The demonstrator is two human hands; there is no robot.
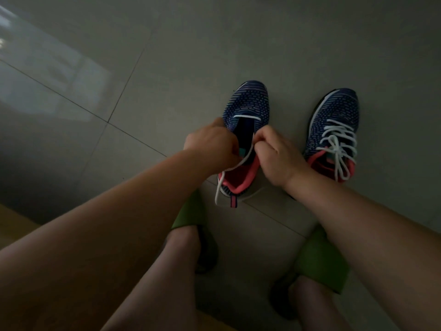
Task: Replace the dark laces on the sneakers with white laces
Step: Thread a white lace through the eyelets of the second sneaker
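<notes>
Two dark blue knit sneakers with pink collars stand on the grey tiled floor. The left sneaker [247, 103] has one white lace [247, 116] bar across its lowest eyelets. My left hand [212, 145] pinches that lace at the shoe's left side, and a loose end trails down past the heel. My right hand [274, 155] pinches the lace at the shoe's right eyelets. The right sneaker [334, 115] is fully laced with a white lace [336, 144] tied in a bow. No dark lace is in view.
My bare legs and two feet in green slippers [319, 259] are below the shoes. A wooden edge [14, 225] shows at the lower left. Grey floor tiles [167, 56] stretch all around.
</notes>
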